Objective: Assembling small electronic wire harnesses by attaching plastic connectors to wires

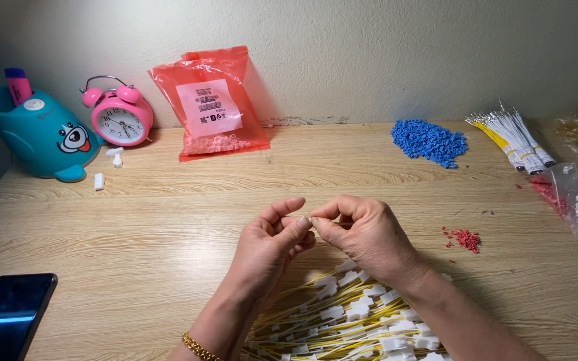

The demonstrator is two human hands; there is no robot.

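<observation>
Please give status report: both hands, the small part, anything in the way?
Left hand and right hand pinched together; part hidden. Yellow wire pile beneath wrists. Nothing blocking.

At the upper left of the frame we see a teal pen holder [38,137] with a black and white cartoon face, and a pink marker [17,85] with a purple cap in it. Beside it stands a pink alarm clock [119,113] with a white dial. Upper centre, a translucent red bag [212,103] bears a white label. Upper right we find a heap of blue pellets [429,142]; lower, a few red pellets [465,239]. At the bottom, yellow wires [342,321] carry white connectors. The table [135,220] shows pale wood grain.
</observation>
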